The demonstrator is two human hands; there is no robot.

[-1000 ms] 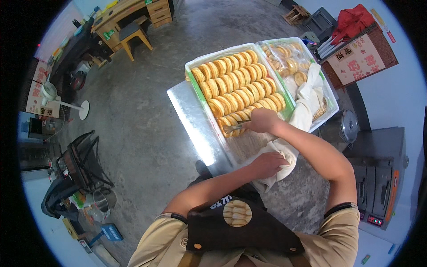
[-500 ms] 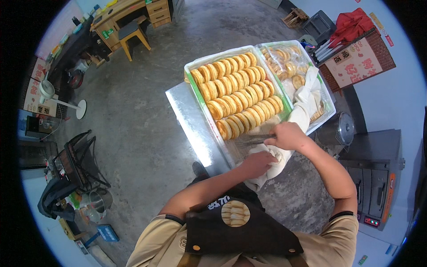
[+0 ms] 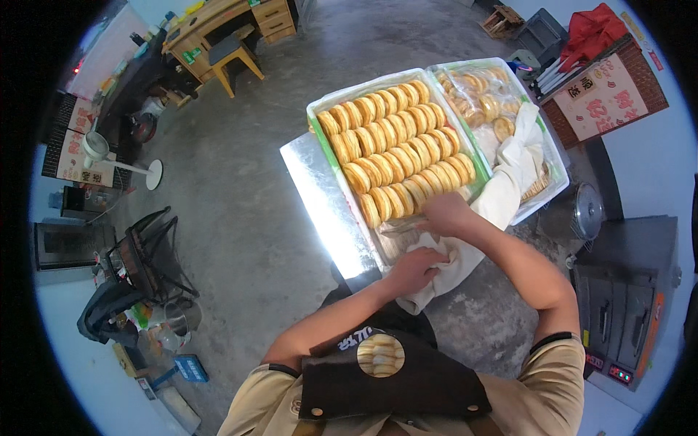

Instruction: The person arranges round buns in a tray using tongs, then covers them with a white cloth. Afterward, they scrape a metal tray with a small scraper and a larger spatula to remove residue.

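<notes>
Four rows of pastries (image 3: pixel 396 149) in white box (image 3: pixel 363 88), inboard of table's (image 3: pixel 313 192) left edge, left hand (image 3: pixel 416 270) gripping white cloth (image 3: pixel 463 261), right hand (image 3: pixel 446 214) at nearest row, its finger opening hidden, indeterminable.

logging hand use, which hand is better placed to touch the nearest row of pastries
Likely the right hand: it is beside the nearest row of pastries, while the left hand is lower, at the pale cloth.

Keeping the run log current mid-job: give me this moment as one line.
pastries: rows in white-rimmed box | left hand: on white cloth | right hand: at nearest row, grip hidden
</notes>
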